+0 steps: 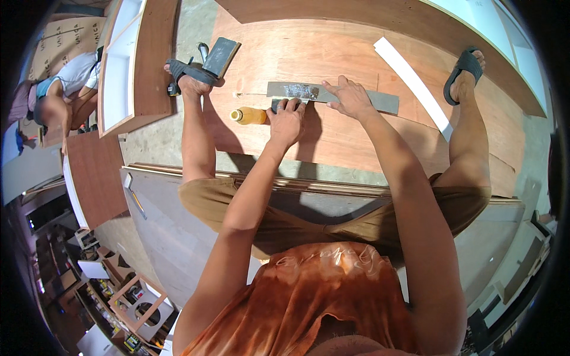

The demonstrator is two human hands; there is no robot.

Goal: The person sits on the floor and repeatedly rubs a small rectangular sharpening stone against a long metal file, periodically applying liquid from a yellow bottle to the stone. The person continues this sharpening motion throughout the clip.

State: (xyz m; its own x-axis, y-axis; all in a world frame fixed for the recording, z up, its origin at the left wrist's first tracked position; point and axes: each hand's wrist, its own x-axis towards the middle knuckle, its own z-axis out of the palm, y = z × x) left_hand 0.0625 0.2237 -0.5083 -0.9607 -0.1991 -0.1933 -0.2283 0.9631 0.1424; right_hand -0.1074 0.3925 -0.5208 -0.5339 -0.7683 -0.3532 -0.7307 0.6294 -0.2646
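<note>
Gripping a small dark flat piece [276,102], the left hand [287,125] rests over a long grey flat strip [385,102] at upper centre; the right hand [352,99], fingers spread, apparently steadies it. A yellow plastic bottle [252,115] lies left, seemingly for easy reach.

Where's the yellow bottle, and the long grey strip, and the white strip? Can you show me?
Yellow bottle [252,115]: head view, on the side of its body.
Grey strip [385,102]: head view, on its bare right end.
White strip [415,86]: head view, about halfway along it.
</note>
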